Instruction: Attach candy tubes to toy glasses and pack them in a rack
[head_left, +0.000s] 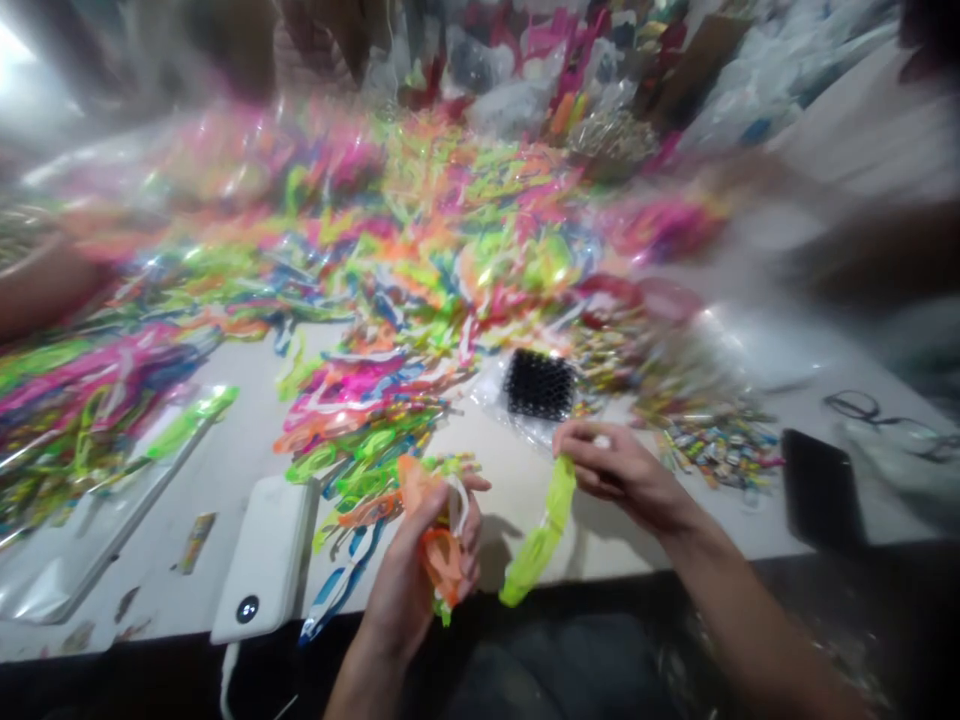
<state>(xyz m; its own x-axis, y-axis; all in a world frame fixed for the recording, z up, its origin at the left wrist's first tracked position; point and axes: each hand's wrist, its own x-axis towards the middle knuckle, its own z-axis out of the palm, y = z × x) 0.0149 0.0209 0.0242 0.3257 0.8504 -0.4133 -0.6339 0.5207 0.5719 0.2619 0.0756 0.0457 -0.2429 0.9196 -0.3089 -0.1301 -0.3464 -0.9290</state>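
Note:
My left hand (pixel 420 570) is closed around a small bundle of soft plastic strips (pixel 444 555), orange, white and green. To its right, my right hand (pixel 622 465) pinches one end of a yellow-green strip (pixel 541 540), which hangs down at a slant over the table's front edge. What the strips belong to cannot be made out. Just left of my left hand lies a fanned pile of similar green, orange, blue and pink strips (pixel 367 450). Beyond my right hand, a black mesh-patterned block (pixel 538 384) rests on clear plastic wrap.
A white power bank (pixel 264 560) with a cable stands at the front left. On the right are a dark phone (pixel 823 490), glasses (pixel 855 405) and small colourful pieces (pixel 724 450). A large heap of strips (pixel 450 240) covers the back. Another person's arm (pixel 45 285) reaches in at left.

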